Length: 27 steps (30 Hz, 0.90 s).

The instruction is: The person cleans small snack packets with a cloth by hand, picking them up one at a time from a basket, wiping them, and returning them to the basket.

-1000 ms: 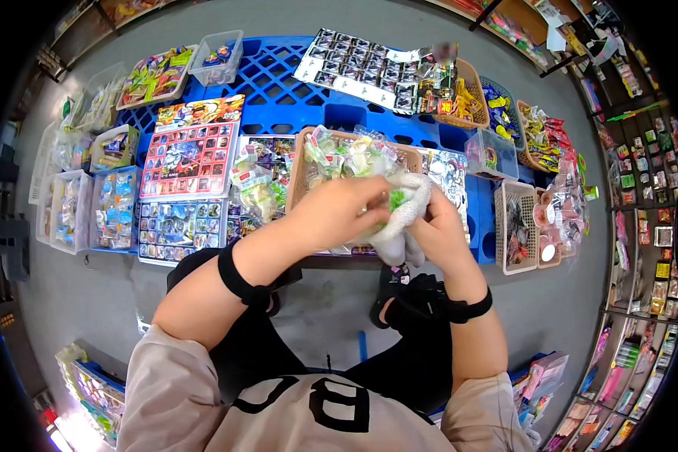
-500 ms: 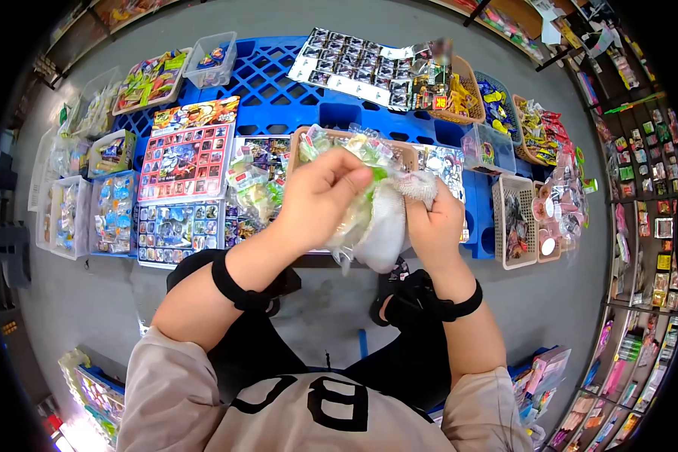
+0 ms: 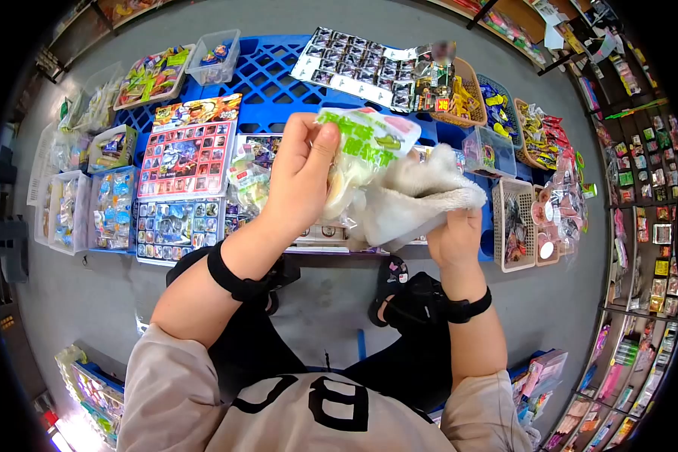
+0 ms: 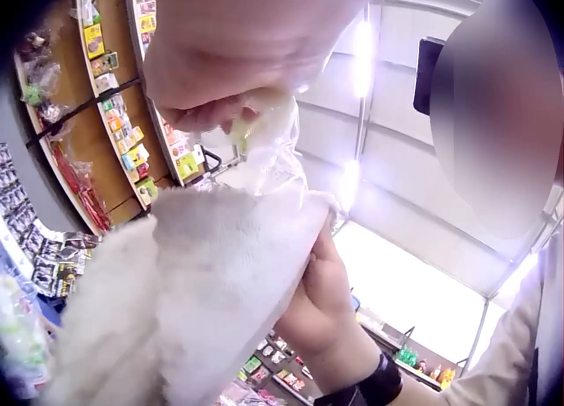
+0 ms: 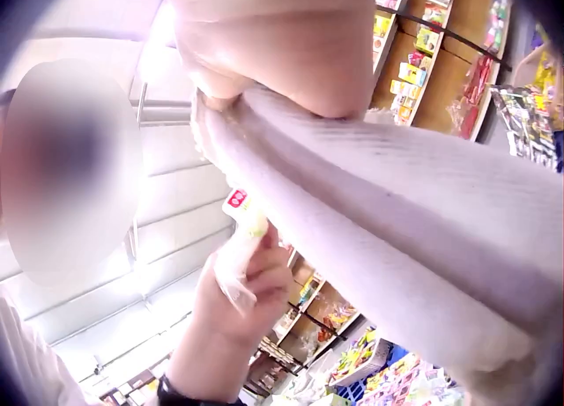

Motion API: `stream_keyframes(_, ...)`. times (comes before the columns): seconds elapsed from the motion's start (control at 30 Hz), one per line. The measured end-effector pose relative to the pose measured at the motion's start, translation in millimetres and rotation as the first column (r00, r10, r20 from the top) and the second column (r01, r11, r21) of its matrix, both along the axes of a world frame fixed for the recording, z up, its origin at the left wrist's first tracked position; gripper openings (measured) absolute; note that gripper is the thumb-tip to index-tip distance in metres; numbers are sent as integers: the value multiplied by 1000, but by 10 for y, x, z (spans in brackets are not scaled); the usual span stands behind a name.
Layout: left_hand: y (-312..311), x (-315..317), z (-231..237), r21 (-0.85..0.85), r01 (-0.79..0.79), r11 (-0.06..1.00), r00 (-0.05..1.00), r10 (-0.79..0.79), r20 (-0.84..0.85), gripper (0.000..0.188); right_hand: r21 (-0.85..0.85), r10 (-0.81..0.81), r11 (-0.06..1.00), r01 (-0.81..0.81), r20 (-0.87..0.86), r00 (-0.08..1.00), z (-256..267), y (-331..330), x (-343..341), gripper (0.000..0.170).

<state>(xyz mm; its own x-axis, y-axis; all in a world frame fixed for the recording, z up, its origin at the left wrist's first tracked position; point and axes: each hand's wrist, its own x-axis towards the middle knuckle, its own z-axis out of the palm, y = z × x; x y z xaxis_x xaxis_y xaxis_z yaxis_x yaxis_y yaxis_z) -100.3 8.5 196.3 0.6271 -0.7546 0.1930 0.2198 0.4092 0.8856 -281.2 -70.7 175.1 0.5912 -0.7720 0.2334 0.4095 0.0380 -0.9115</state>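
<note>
Where the blue, lattice-topped table stretches across the head view, it lies before a person in a pale, lettered shirt. Near its far edge rests a long strip of dark packets; on its left side lies a red picture card, and on its right stands a beige basket. Above the near middle hangs a white fluffy cloth item (in the right wrist view, a long fold runs along it). Of the two hands, the right hand pinches this item's rim between thumb and curled fingers; the left hand, likewise curled, grips a clear packet with green print, held up just beside the cloth item.
</note>
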Motion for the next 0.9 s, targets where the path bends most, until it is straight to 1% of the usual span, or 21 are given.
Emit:
stream_keyframes(0.03,-11,-26,43,-83,-8,997,997,1,-80,13,152,59,985,-76,115,992,3,26,18,35)
stream_keyframes(0.07,13,27,-14,-61,3,998,999,-5,-42,16,177,103,978,-115,74,992,26,38,21,43)
stream_keyframes(0.1,18,17,-1,-61,6,998,999,-8,-42,16,177,100,978,-111,74,992,55,61,38,43)
stream_keyframes(0.17,43,-26,38,-61,10,998,996,-15,-84,17,346,129,916,-201,218,967,89,125,107,39)
stream_keyframes(0.2,37,-70,18,-60,11,998,996,-17,-91,16,347,131,916,-202,217,967,67,174,143,39)
stream_keyframes(0.23,39,-130,13,-63,4,998,999,-7,-44,16,379,114,906,-185,202,973,37,234,183,40)
stream_keyframes(0.3,55,-228,-76,44,-16,999,960,3,279,15,413,97,895,-168,186,978,6,314,274,41)
stream_keyframes(0.33,33,-296,-106,19,-92,996,927,79,366,15,320,64,943,-89,88,994,5,334,324,40)
stream_keyframes(0.37,71,-337,-126,81,-140,987,854,79,514,15,214,19,977,-17,-8,1000,13,341,374,40)
stream_keyframes(0.4,64,-366,-84,75,-122,990,845,64,530,15,221,-65,972,79,-70,995,108,320,450,36)
stream_keyframes(0.43,48,-397,-58,69,-104,992,836,50,546,14,221,-66,972,80,-72,995,120,280,475,36)
stream_keyframes(0.47,29,-413,-62,69,-103,992,837,49,545,14,259,-129,955,147,-85,988,128,245,493,32)
stream_keyframes(0.5,6,-421,-73,161,-91,983,858,-5,514,14,295,-190,932,212,-100,977,133,224,504,29)
stream_keyframes(0.53,-12,-430,-80,251,-77,965,876,-55,479,14,269,-264,919,286,-118,957,126,227,524,23)
stream_keyframes(0.57,-27,-453,-80,250,-79,965,877,-51,477,14,268,-261,921,284,-119,958,141,213,535,23)
stream_keyframes(0.63,-42,-489,-85,130,-155,979,814,52,578,14,250,-353,873,419,-268,896,182,183,544,21)
stream_keyframes(0.7,-71,-445,-78,125,-178,976,810,73,582,15,241,-327,888,392,-270,906,180,192,551,22)
stream_keyframes(0.77,-84,-372,-14,108,-287,952,824,188,535,16,183,-212,952,246,-186,959,158,247,584,25)
stream_keyframes(0.8,-80,-332,-20,199,-234,952,895,131,428,17,174,-167,966,192,-151,974,114,288,602,28)
stream_keyframes(0.83,-86,-330,-32,199,-234,952,893,130,430,17,175,-167,966,192,-148,975,111,316,596,28)
stream_keyframes(0.9,-107,-346,-68,112,-319,941,804,206,559,18,334,-77,935,118,-133,988,155,356,594,33)
